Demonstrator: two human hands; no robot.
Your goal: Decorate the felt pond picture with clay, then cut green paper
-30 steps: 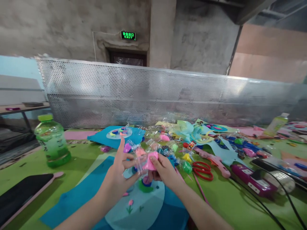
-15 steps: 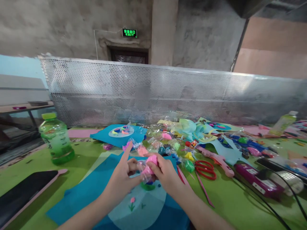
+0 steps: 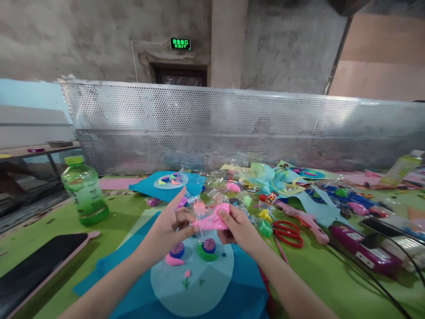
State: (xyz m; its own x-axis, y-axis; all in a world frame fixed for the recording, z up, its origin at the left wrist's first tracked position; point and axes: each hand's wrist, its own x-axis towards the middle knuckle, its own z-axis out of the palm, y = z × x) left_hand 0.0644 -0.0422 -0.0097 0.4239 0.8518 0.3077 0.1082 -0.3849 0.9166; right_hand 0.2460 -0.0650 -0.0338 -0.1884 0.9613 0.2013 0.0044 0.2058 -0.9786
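Above the near disc (image 3: 202,294), pink clay (image 3: 212,222), bunched moments ago, now stretches between left hand (image 3: 170,228) and right hand (image 3: 239,226), fingers pinching it; apparently still being worked.

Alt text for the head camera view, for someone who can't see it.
The left hand and right hand hold pink clay and clear plastic above a pale blue circle bearing snail-like clay shapes. Red scissors lie at right; a green bottle stands at left.

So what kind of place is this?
Likely a craft area in a rough-finished building: red-handled scissors, a paper circle bearing clay-like figures, and a lit exit sign on a bare grey wall.
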